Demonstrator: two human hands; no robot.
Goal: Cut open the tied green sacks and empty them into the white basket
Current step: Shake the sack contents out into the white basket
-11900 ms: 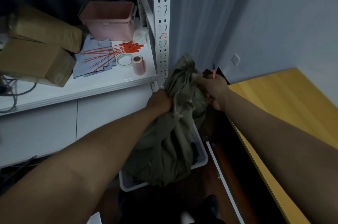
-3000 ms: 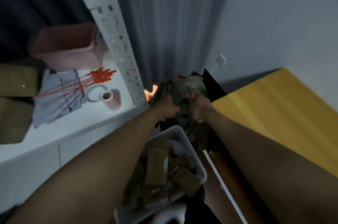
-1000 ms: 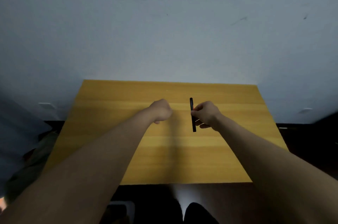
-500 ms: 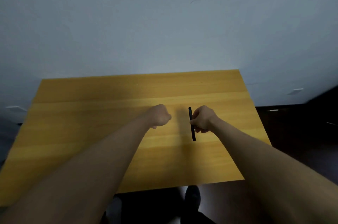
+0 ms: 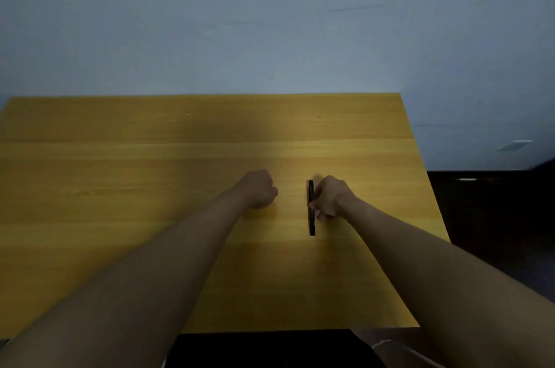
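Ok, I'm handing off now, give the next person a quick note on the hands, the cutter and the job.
Left hand: curled in a fist over the wooden table, holding nothing visible.
Right hand: fingers on the black cutter, which lies flat on the table.
Sacks and white basket: out of view.
Done: cannot be judged from this view.
Left: check for more tied sacks, cut them and empty them into the basket.

surface: we see a yellow wooden table (image 5: 120, 187) against the wall | on it: a slim black tool (image 5: 311, 223), lying lengthwise right of centre | our fists rest on the top
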